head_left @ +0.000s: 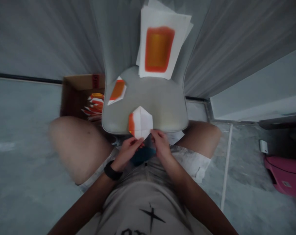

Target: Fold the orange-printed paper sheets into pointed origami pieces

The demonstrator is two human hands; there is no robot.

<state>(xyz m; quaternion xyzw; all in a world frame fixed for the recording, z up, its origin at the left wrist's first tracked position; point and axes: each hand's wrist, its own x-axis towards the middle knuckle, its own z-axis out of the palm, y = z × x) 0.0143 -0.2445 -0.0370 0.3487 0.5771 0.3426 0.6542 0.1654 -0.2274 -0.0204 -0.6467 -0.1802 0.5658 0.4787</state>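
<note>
The left hand [128, 148], with a black round band [113, 170] on its wrist, held the bottom point of a folded white paper piece with an orange side [143, 120]. The right hand [161, 143] pinched the same piece at its lower right edge. The piece lay partly over the front edge of a smooth grey chair seat [166, 104], a bit left of the middle.

To fold it well, it was best to hold the paper flat with one hand and press with the other. Both sides had to meet at the middle line, and a slow, firm rub made a crease sharp. Pulling hard could have torn the thin paper or bent its points.

There was one piece in the hands. One slanted orange and white folded piece [118, 90] lay by the left edge of the seat, near its back left corner. One pile of white paper sheets with an orange block on top [160, 49] leaned at the back edge, right of the middle. One brown cardboard box [83, 83] was on the floor [25, 140], past the left edge, with many orange and white folded pieces [95, 106] inside. The picture was blurry and dim, so their number, and the number of sheets, could not be told.
</note>
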